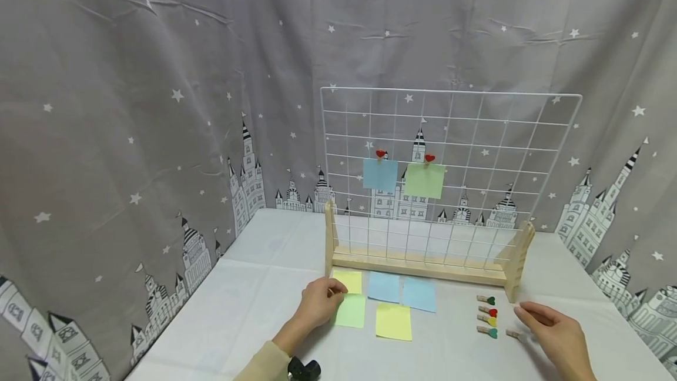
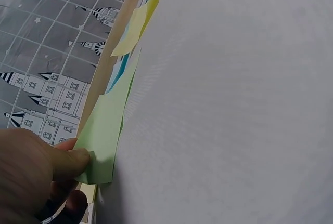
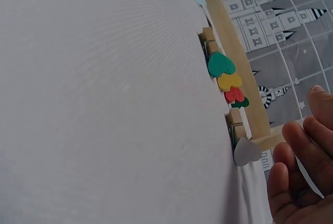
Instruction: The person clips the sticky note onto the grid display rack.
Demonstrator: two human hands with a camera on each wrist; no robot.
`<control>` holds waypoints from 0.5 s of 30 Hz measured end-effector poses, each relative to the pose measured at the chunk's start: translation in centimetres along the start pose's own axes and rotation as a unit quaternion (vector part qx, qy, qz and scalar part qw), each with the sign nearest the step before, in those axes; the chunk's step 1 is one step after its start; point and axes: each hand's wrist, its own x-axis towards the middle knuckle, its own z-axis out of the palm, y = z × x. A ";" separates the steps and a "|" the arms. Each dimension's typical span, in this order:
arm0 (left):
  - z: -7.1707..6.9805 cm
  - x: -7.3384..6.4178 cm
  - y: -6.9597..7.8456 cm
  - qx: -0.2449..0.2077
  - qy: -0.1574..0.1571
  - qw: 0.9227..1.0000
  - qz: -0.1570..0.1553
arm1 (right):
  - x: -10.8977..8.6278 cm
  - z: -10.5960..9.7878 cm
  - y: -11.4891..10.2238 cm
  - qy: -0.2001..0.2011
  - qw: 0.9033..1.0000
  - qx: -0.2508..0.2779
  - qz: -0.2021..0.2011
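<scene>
My left hand [image 1: 319, 303] pinches the upper left corner of a light green sticky note [image 1: 350, 311] on the table. In the left wrist view the thumb lies on that green note [image 2: 106, 130], with fingers behind it. Just above it on the table is a yellow sticky note [image 1: 348, 280]. My right hand [image 1: 555, 334] hovers at the right with loosely bent fingers, holding nothing. Close to it lies a small wooden clothespin with a pale heart [image 3: 247, 151]. Beside that, more clothespins with dark green, red, yellow and teal hearts [image 3: 221, 64] form a column.
A white wire grid [image 1: 452, 93] stands in a wooden base [image 1: 418, 266]. Red heart clothespins hold a blue note [image 1: 380, 175] and a green note [image 1: 425, 181] on it. Two blue notes [image 1: 384, 287] and another yellow note [image 1: 394, 322] lie before the base.
</scene>
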 end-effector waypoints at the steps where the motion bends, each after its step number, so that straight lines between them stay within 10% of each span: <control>1: 0.0 0.0 0.1 -0.001 0.000 1.000 0.000 | 0.0 0.0 0.1 -0.001 1.000 0.001 0.000; 15: -0.4 0.0 0.5 -0.034 0.009 0.999 -0.007 | 0.5 0.2 1.8 -0.023 1.000 -0.008 0.004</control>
